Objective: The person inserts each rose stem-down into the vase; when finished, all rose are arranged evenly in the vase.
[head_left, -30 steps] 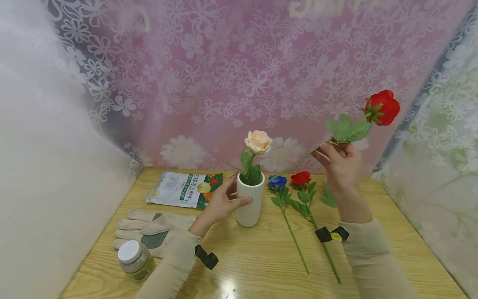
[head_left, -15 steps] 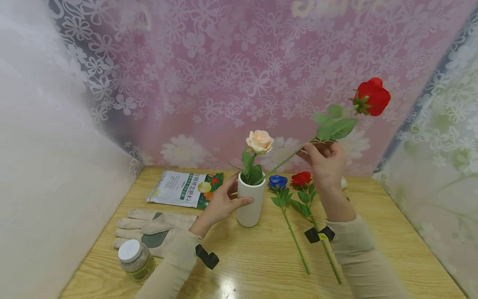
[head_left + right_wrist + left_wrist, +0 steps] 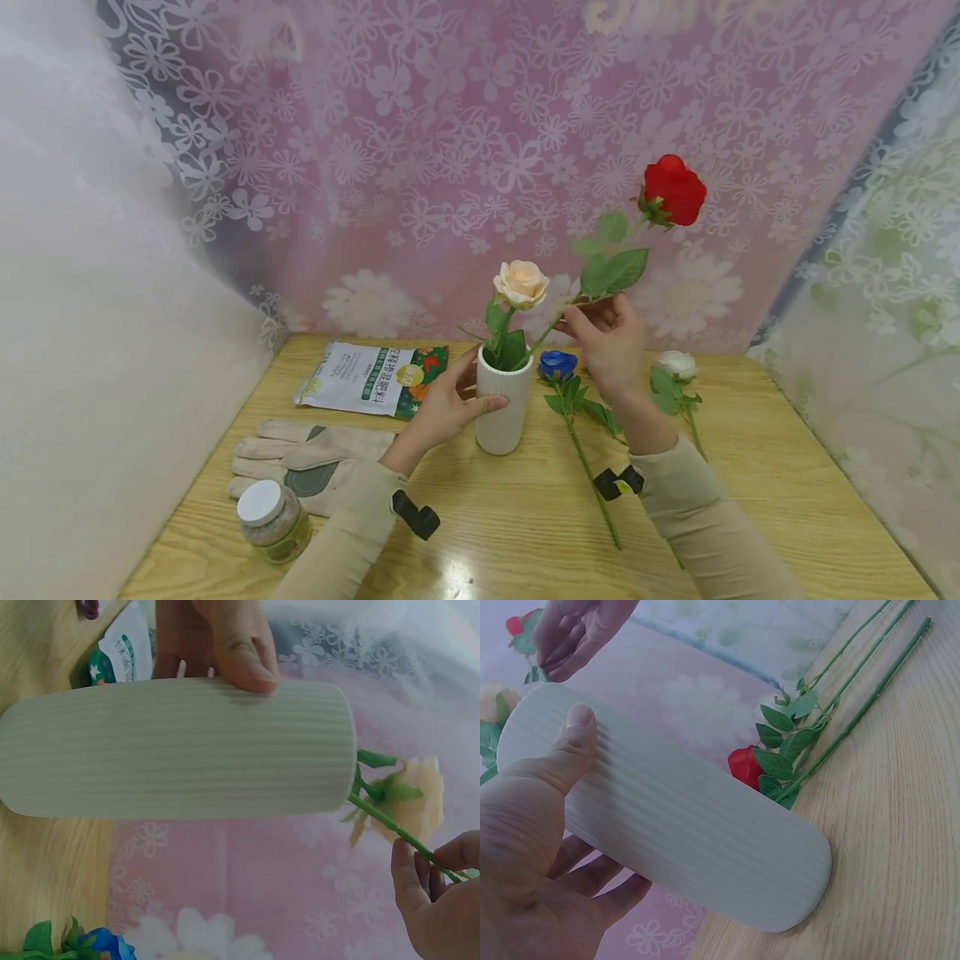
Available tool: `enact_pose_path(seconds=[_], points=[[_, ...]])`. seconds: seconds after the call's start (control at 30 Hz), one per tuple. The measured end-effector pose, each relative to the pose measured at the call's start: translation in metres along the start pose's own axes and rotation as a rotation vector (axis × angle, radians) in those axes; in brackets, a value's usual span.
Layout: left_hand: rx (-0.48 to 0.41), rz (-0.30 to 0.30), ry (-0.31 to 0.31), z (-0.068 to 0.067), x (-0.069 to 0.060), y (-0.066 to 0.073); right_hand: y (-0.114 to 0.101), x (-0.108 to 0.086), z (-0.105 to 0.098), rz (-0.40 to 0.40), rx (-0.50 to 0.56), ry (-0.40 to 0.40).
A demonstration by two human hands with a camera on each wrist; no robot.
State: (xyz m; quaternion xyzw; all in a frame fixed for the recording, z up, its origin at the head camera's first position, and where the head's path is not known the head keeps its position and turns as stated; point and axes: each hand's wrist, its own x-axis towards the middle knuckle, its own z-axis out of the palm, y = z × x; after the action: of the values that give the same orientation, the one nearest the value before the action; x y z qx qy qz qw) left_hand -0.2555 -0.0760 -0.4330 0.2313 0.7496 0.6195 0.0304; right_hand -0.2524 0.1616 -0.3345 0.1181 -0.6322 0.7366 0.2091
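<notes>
A white ribbed vase (image 3: 501, 412) stands upright on the table, a peach rose (image 3: 521, 284) rising from its mouth. My left hand (image 3: 450, 406) grips the vase from the left, thumb across its front and fingers behind. In my right hand (image 3: 611, 346) a red rose (image 3: 673, 192) is pinched by its green stem below the leaves. The stem slants down leftward over the vase rim, and its lower end is hidden inside. In the right wrist view the stem (image 3: 390, 823) enters the vase mouth beside the peach rose.
A blue rose (image 3: 558, 365) and a white rose (image 3: 677, 364) lie right of the vase. Another red rose (image 3: 745, 766) lies among them, mostly hidden in the head view. At left are a fertilizer bag (image 3: 367, 379), work gloves (image 3: 300, 458) and a lidded jar (image 3: 273, 521).
My right hand has moved left with the red rose, bringing its stem end into the vase mouth and the stem steeper. The left hand has stayed on the vase.
</notes>
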Motion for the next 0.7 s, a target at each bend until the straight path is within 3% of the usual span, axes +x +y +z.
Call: enact_pose_path(seconds=[0.5, 0.7], points=[[0.019, 0.012, 0.008, 0.001, 0.0, -0.001, 0.017, -0.011, 0.01, -0.068, -0.268, -0.164], [0.019, 0.041, -0.004, 0.0, 0.0, -0.002, 0.016, -0.016, 0.01, -0.031, -0.363, -0.201]])
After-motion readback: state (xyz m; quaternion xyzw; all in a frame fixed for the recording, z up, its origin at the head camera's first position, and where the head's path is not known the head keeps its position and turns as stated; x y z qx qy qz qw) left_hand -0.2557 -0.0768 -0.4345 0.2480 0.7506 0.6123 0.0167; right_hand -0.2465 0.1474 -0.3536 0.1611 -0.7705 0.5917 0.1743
